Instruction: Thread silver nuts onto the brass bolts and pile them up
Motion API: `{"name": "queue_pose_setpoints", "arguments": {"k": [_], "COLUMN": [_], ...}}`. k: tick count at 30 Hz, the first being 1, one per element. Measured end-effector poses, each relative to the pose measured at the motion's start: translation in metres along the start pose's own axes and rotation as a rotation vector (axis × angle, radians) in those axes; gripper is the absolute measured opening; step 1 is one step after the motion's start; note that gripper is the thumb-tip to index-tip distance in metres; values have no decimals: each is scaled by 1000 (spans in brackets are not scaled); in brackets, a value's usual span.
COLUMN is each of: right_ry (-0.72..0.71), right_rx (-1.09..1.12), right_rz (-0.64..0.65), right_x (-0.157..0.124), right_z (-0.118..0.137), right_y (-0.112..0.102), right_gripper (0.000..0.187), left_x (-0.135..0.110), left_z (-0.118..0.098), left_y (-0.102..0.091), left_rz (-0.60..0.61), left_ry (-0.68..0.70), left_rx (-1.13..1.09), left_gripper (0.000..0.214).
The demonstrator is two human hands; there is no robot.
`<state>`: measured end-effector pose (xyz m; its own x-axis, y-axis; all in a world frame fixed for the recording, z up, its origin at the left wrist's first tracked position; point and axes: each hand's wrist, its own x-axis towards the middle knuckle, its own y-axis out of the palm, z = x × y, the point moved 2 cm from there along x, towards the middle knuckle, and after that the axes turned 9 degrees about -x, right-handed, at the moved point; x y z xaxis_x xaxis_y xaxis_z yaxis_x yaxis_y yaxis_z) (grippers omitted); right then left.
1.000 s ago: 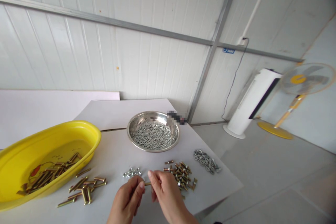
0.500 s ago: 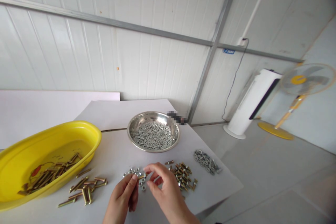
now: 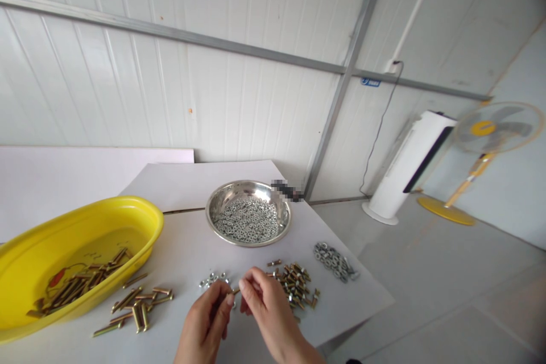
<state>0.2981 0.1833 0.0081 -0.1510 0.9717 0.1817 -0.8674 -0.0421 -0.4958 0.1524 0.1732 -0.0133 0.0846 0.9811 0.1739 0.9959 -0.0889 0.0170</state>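
Just closed the right hand (image 3: 271, 310) back in around the end of the bolt (image 3: 235, 291), after holding it spread and apart half a second ago; grasping the bolt's other part in the clenched left hand (image 3: 208, 311), between six and seven o'clock in view; cannot tell of anything hidden beneath the right fingertips; probably a renewed grip for fastening, apparently unfinished; from the bolt, can see loose bolts (image 3: 137, 317) at nine o'clock, bolts with nuts (image 3: 298, 284) at three, the steel bowl (image 3: 220, 198) at twelve.
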Motion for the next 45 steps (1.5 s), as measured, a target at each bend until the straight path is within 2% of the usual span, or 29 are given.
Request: {"name": "queue_pose_setpoints", "arguments": {"k": [4,7,9,13,14,17,19,24,31,32,36,39,43,45], "right_ry": [89,115,93,-16,-43,-100,-115,-128,-53,-37,0,51,159,155], "right_rx": [-83,-71,-10,86,73,17,7,3,5,-3,-93,-118,4,61], "right_rz": [-3,-9,-23,-43,-57,-81,-78,-76,-82,-64,-9,32,91,69], "right_x": [-2,-3,-2,1,2,4,5,6,3,3,2,1,-2,-2], "right_z": [-9,-9,-3,9,11,10,10,10,4,3,0,-5,-13,-10], "right_y": [5,2,-3,-10,-11,-8,-5,-6,-5,-5,-1,4,8,5], "right_gripper": [59,65,56,19,19,41,44,29,8,10,43,60,74,71], "left_x": [-4,-3,-1,3,4,4,3,2,2,1,0,-1,-2,-1], "left_z": [1,6,10,14,15,15,16,22,14,14,17,21,22,22], "left_y": [3,2,-1,-6,-7,-6,-5,-2,-2,-1,2,4,6,5], "left_rz": [15,13,-13,-64,-67,-62,-51,-35,14,20,22,61,64,38], "left_ry": [31,-13,-45,-132,-166,-253,-276,-285,-171,-167,-125,-107,-124,-143], "left_rx": [28,25,-27,-243,-296,-395,-413,-401,-275,-265,-206,-145,-139,-151], "left_gripper": [34,38,39,43,44,45,46,48,41,41,41,42,45,46]}}
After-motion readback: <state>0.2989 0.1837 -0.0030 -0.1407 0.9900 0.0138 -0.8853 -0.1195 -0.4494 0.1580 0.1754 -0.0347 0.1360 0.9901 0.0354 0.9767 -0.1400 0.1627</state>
